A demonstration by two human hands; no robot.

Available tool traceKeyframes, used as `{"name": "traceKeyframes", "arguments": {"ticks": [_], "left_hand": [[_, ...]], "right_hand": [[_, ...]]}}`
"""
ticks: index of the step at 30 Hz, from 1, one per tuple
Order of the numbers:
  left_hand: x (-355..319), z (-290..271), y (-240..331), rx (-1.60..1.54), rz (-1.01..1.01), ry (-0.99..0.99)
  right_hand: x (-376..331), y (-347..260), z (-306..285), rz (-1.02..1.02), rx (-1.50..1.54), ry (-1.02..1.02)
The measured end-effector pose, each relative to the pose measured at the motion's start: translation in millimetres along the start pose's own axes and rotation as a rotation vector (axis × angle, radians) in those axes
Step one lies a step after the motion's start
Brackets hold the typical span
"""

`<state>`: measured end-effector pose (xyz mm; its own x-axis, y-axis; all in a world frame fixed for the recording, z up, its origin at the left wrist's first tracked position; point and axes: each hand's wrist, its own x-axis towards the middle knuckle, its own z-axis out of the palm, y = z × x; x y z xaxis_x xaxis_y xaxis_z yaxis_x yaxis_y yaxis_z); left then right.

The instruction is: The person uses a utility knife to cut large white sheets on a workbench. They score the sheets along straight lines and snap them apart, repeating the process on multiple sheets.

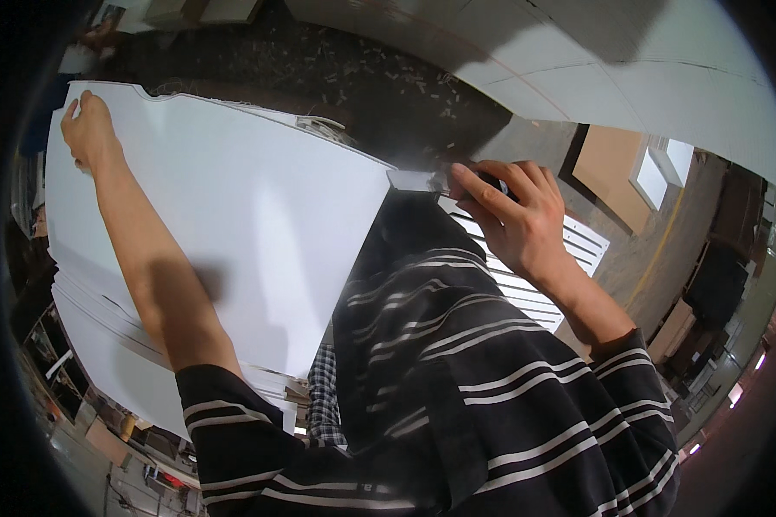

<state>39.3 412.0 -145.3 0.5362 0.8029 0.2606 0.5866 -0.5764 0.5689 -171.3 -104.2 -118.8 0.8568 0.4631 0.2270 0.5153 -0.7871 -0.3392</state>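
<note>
From the head view: seems like edge work, done at the side of a big, flat, white sheet (241,181). To do this well, keep the sheet still with the bare left hand (93,133), bent and touching at the far left corner. Cannot tell a firm grip there from a light press. Hold on snugly with the bare right hand (526,215), closed around a small tool with a flat, shiny metal blade (414,181). Best to lay the blade even with the edge, go slowly, and press lightly so as not to nick the white face. Mind the black shirt with white stripes (526,345), near the blade in this view.

For the sheet, look right under the left hand, seemingly on top of a white pile (86,302). From the right hand, look left, past the blade, to the sheet's right corner. Hard to tell touching from just apart there.
</note>
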Motion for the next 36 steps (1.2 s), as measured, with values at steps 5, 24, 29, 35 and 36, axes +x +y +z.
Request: {"name": "traceKeyframes", "arguments": {"ticks": [5, 24, 29, 35, 36], "left_hand": [[-4.5, 4.6, -2.0, -0.012, 0.065, -0.024], [-27.7, 10.1, 3.9, -0.101, 0.215, -0.079], [-28.2, 7.6, 5.1, -0.081, 0.235, -0.065], [-31.7, 4.1, 3.3, -0.106, 0.241, -0.060], [-32.7, 3.9, 2.9, -0.120, 0.216, -0.074]], "right_hand": [[4.4, 4.0, -1.0, -0.024, -0.002, 0.003], [31.3, 16.4, -5.3, -0.147, -0.027, -0.036], [43.5, 12.6, -4.5, -0.167, -0.017, -0.052], [60.6, 9.0, -0.5, -0.201, 0.002, -0.064], [63.6, 8.6, 1.6, -0.208, 0.008, -0.055]]}}
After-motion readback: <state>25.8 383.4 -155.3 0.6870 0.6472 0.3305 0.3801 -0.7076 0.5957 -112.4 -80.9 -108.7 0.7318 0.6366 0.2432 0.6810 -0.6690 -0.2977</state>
